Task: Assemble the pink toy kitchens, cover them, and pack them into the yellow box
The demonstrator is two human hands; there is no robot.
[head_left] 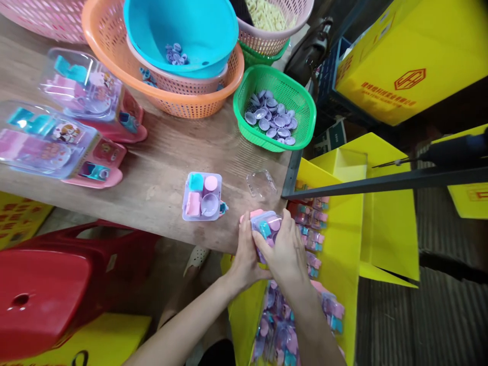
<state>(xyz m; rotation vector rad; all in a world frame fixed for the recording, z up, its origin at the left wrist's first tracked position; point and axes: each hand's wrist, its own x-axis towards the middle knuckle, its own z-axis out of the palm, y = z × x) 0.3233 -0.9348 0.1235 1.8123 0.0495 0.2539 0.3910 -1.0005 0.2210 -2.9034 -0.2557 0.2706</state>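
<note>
Both my hands are closed around a small toy set with a clear cover, pink, teal and purple pieces inside, at the table's front edge. My left hand grips its left side. My right hand wraps its right side, thumb across the front. To the left, an uncovered purple toy set lies on the table, holding a teal piece, pink pieces and a little round bowl. A loose clear plastic cover rests just beyond my hands.
Green basket holds purple oval pieces; a blue bowl sits inside an orange basket. Stacked toy sets stand at left. Below my hands, a yellow box contains many packed sets. A red stool is at lower left.
</note>
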